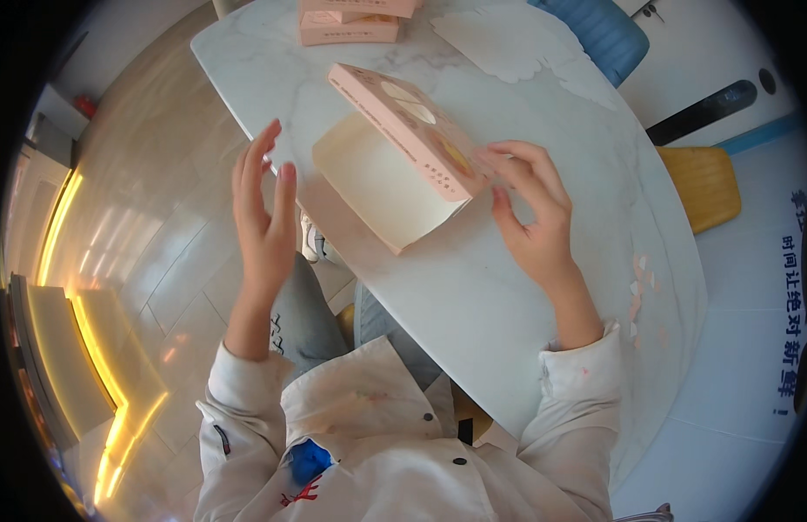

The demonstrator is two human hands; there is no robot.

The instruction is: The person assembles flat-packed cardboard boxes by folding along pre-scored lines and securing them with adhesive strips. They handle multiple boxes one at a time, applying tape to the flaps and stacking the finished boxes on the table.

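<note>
- Your right hand (534, 217) pinches the near corner of the pink carton (403, 165), propping it tilted on the white tabletop (508, 313), hollow cream side toward you.
- Your left hand (263, 217) hovers just beside it, fingers spread, holding nothing.
- More pink boxes (350, 19) lie stacked at the far edge, well apart.

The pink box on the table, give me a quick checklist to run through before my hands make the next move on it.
1. Right hand touching the pink box at its right end: ok.
2. Left hand on the box: not ok, open and apart from it.
3. Box on the white table: ok, tilted.
4. Box closed: not ok, cream inside shows.
5. Contents: cannot tell.
6. Paper scraps near table edge: ok, apart from box.
</note>
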